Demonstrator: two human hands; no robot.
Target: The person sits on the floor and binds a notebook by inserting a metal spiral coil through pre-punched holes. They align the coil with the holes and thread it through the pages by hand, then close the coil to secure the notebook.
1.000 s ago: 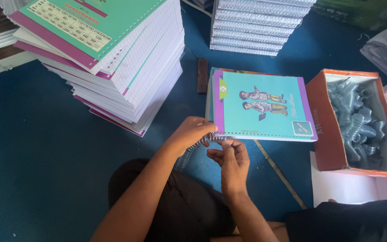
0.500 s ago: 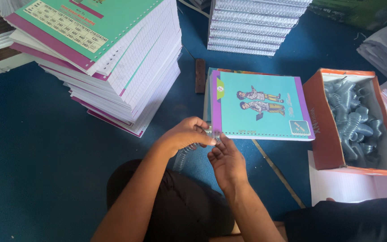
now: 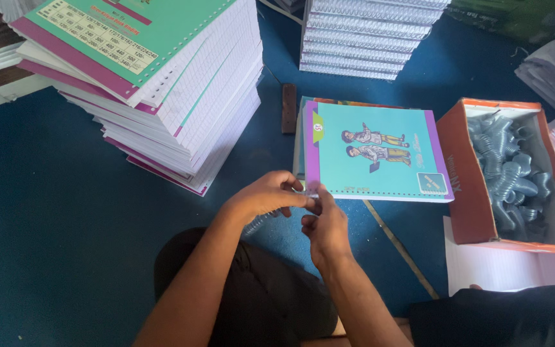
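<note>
Left hand: the left hand [image 3: 266, 196] comes in from the lower left, fingers curled shut around one end of a silvery spiral wire [image 3: 259, 222], pinching it at the near left corner of the notebook.

Right hand: the right hand [image 3: 324, 226] sits just beside the left, thumb and fingertips pressed together at the same corner; it seems to nip the tip of the wire, though the exact hold is too small to make out.

Spiral wire: it runs from the meeting fingertips back down and to the left, under the left wrist, over the blue floor. Only a short coiled stretch shows.

Notebook: a turquoise notebook [image 3: 380, 154] with a purple band along its left and bottom edges and two cartoon figures on the cover lies flat on top of a few others, just beyond the hands. Its near left corner touches the fingers.

Box: an orange cardboard box [image 3: 467, 193] stands open to the right of the notebook, filled with grey coiled spirals [image 3: 509, 173].

Unbound stack: a tall, slightly fanned pile of loose book blocks [image 3: 162, 90] with green and purple covers rises to the left, well apart from the hands.

Bound stack: a neat pile of bound notebooks [image 3: 367, 38] stands behind the turquoise one, wire spines facing this way.

Floor: blue covering [image 3: 52, 212], with a thin stick [image 3: 399, 247] lying slantwise to the right of the hands.
</note>
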